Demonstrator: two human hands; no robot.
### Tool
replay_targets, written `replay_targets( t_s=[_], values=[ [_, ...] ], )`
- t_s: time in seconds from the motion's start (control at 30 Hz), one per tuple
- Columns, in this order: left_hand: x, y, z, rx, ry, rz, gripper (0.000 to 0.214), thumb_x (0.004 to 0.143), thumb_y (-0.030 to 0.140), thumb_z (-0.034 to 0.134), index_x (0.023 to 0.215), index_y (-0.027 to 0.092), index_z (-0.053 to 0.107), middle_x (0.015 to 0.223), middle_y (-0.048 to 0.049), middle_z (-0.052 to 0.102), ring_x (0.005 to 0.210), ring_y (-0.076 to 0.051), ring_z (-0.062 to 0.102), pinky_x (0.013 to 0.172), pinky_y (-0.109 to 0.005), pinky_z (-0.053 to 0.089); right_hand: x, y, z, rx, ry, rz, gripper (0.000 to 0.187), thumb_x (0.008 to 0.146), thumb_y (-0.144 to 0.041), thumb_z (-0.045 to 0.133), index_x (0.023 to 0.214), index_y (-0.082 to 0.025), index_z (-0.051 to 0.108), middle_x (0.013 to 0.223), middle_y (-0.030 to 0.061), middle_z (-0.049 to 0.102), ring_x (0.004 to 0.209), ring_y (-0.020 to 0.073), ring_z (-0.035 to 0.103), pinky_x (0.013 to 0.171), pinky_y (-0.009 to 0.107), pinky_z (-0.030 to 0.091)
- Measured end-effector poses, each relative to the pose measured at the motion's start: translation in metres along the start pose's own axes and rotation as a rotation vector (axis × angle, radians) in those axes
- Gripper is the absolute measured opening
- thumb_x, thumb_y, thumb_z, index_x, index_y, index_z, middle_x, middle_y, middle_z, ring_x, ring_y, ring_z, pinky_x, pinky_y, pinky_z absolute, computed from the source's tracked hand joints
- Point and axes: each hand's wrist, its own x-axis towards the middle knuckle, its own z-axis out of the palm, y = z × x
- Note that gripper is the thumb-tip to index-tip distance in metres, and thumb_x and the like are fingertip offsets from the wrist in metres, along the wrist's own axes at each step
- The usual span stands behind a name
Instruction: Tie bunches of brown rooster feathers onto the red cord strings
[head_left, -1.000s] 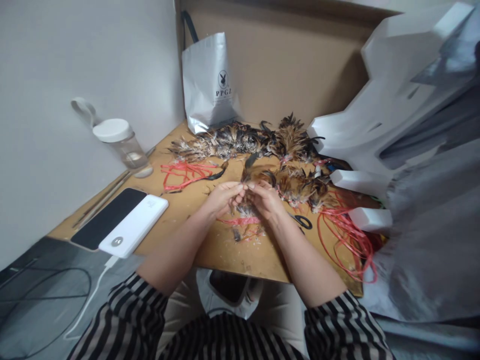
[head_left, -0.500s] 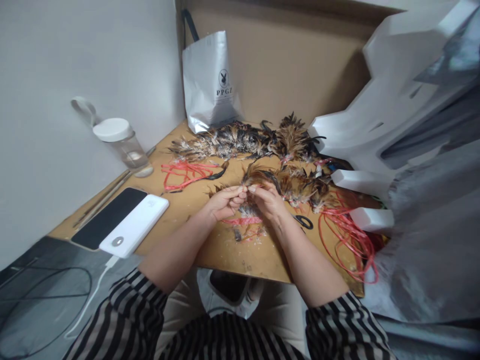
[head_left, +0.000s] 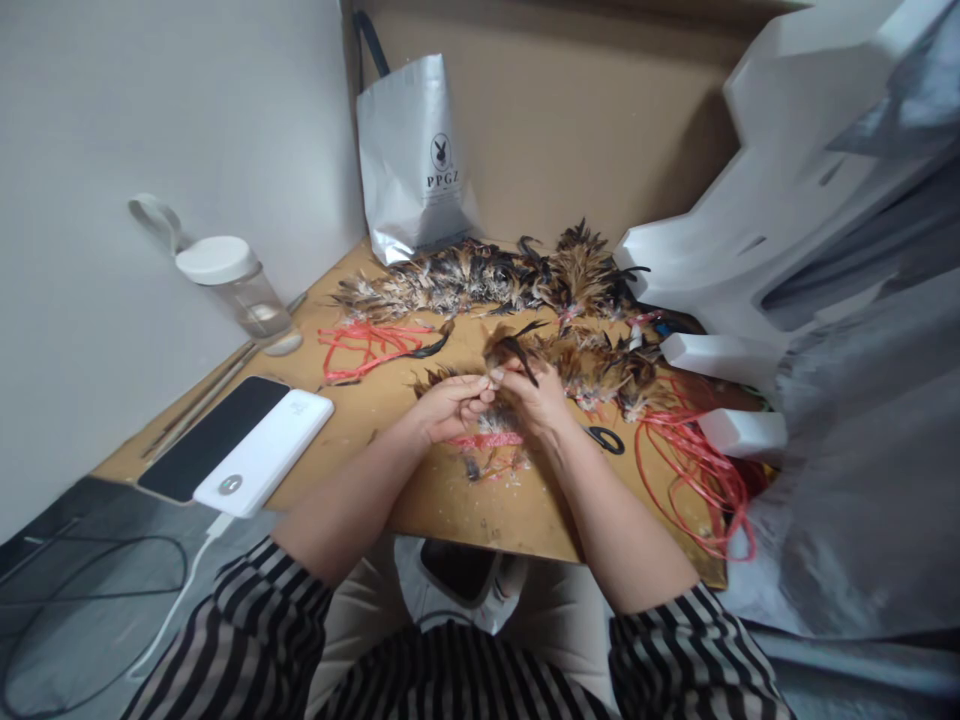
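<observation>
My left hand [head_left: 454,408] and right hand [head_left: 538,402] pinch a brown feather bunch [head_left: 501,347] between them, over the tan, debris-flecked table [head_left: 450,515]. Silver bag [head_left: 397,150] reads "PPGZ", rabbit logo [head_left: 441,152]. Pale wall [head_left: 187,110] left, brown panel [head_left: 585,120] at back.

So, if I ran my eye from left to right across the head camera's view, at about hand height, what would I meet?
White power bank, left hand's fingers, right hand's fingers, black loops, red strands.
</observation>
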Motion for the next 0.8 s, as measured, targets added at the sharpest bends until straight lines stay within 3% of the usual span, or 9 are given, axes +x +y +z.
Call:
replay_targets(
  t_s=[0.13, 0.3, 0.43, 0.67, 0.8],
  values=[
    [-0.002, 0.006, 0.000, 0.319, 0.135, 0.085, 0.021, 0.068, 0.030, 0.064, 0.070, 0.010, 0.059, 0.056, 0.0004, 0.052, 0.041, -0.002, 0.044, 0.035, -0.012, 0.030, 0.003, -0.002, -0.003, -0.007, 0.046, -0.060, 0.017, 0.053, -0.029, 0.071, 0.059, -0.017, 0.061, 0.059, -0.0011, 0.058, 0.053, 0.0097, 0.048, 0.056, 0.024, 0.039],
    [-0.009, 0.018, -0.001, 0.671, 0.242, 0.133, 0.027, 0.064, 0.036, 0.066, 0.072, 0.010, 0.062, 0.051, 0.0002, 0.054, 0.038, -0.005, 0.045, 0.035, -0.016, 0.032, 0.005, 0.000, -0.006, -0.046, 0.113, -0.022, 0.016, 0.052, -0.027, 0.072, 0.057, -0.016, 0.061, 0.055, -0.0016, 0.058, 0.048, 0.0082, 0.046, 0.051, 0.023, 0.035],
    [-0.009, 0.019, -0.003, 0.628, 0.238, 0.166, 0.028, 0.065, 0.039, 0.064, 0.068, 0.011, 0.062, 0.049, 0.0011, 0.052, 0.037, -0.003, 0.041, 0.034, -0.015, 0.028, 0.008, 0.010, -0.005, -0.025, 0.115, 0.029, 0.018, 0.052, -0.029, 0.072, 0.058, -0.016, 0.061, 0.049, -0.0028, 0.055, 0.042, 0.0066, 0.041, 0.045, 0.022, 0.030],
    [0.000, 0.009, -0.003, 0.539, 0.248, 0.408, 0.022, 0.065, 0.034, 0.065, 0.070, 0.012, 0.064, 0.061, -0.0003, 0.057, 0.046, -0.003, 0.044, 0.041, -0.014, 0.032, 0.012, 0.021, -0.002, 0.108, 0.031, 0.132, 0.019, 0.052, -0.029, 0.071, 0.055, -0.014, 0.059, 0.044, -0.0027, 0.050, 0.041, 0.0063, 0.039, 0.043, 0.022, 0.029],
    [0.000, 0.009, -0.003, 0.508, 0.182, 0.360, 0.028, 0.069, 0.035, 0.061, 0.083, 0.012, 0.065, 0.060, -0.0017, 0.058, 0.047, -0.004, 0.047, 0.042, -0.015, 0.034, 0.012, 0.019, -0.002, 0.188, 0.005, 0.177, 0.018, 0.052, -0.027, 0.070, 0.053, -0.014, 0.057, 0.043, -0.0033, 0.048, 0.040, 0.0056, 0.038, 0.042, 0.021, 0.028]
  ],
)
